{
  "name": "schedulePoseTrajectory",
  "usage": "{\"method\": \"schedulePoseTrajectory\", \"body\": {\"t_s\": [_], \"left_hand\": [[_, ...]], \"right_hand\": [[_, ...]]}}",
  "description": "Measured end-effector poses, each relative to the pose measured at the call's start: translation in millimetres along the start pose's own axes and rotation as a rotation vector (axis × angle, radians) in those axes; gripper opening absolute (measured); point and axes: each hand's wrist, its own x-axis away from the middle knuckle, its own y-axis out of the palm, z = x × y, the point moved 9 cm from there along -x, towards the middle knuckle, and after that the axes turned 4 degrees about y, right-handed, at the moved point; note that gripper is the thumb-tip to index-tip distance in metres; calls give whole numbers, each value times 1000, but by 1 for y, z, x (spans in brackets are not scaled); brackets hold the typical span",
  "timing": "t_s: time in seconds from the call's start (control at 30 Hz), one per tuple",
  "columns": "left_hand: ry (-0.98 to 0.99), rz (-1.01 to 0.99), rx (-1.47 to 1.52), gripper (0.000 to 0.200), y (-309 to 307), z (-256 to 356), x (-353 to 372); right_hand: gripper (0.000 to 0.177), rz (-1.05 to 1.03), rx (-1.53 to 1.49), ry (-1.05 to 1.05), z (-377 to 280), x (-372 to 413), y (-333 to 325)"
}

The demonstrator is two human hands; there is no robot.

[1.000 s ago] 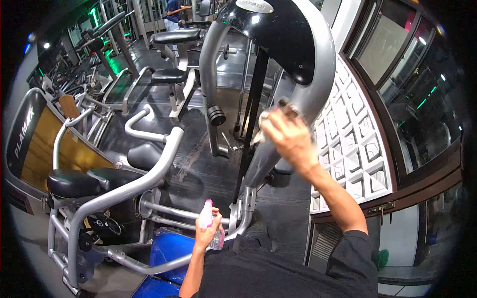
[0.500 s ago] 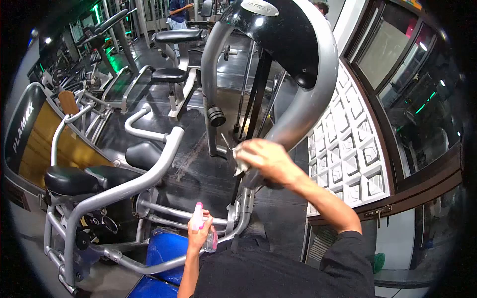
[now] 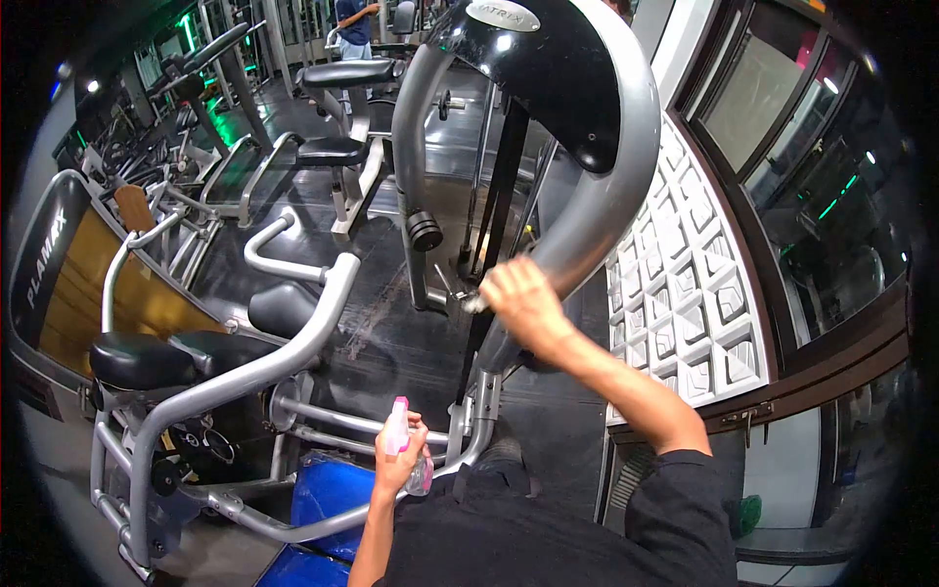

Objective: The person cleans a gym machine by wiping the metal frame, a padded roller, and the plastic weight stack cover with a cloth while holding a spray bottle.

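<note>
My right hand is closed around a whitish cloth, only a small part of which shows past the fingers. It presses at the lower part of the curved grey frame of a weight machine; exact contact is hidden behind the hand. Low in the middle, my left hand grips a spray bottle with a pink and white trigger head and a clear body, held upright. Close above the right hand is the machine's black cover.
A bent grey bar and black seat pads stand to the left. A blue pad lies below them. The white patterned wall and dark window are on the right. Another person stands at the back.
My right hand has moved slightly up and to the right with the cloth, and less of the cloth shows. The left hand with the spray bottle stays nearly in place.
</note>
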Motion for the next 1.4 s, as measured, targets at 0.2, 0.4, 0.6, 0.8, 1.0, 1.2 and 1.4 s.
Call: {"method": "schedulePoseTrajectory", "body": {"t_s": [0.2, 0.4, 0.6, 0.8, 1.0, 1.2, 1.4], "left_hand": [[-14, 59, 40, 26, -9, -1, 14], [-40, 83, 46, 25, -14, -8, 7], [6, 100, -23, 26, -5, -1, -8], [6, 75, -2, 25, 4, -1, -6], [-24, 204, 64, 21, -11, 1, 13], [-11, 227, 2, 24, -28, -10, 16], [-30, 154, 41, 23, -12, -23, -1]], "right_hand": [[23, -280, 73, -271, -100, 66, 166], [16, -12, -289, -100, -25, 3, -15], [23, 401, 101, 155, 75, -11, -127], [23, 21, -7, 97, 10, -1, -15], [27, -386, 158, -511, -148, 118, 318], [26, -678, -590, -33, -107, 92, 188], [60, 127, -970, 213, 28, 19, -104]]}}
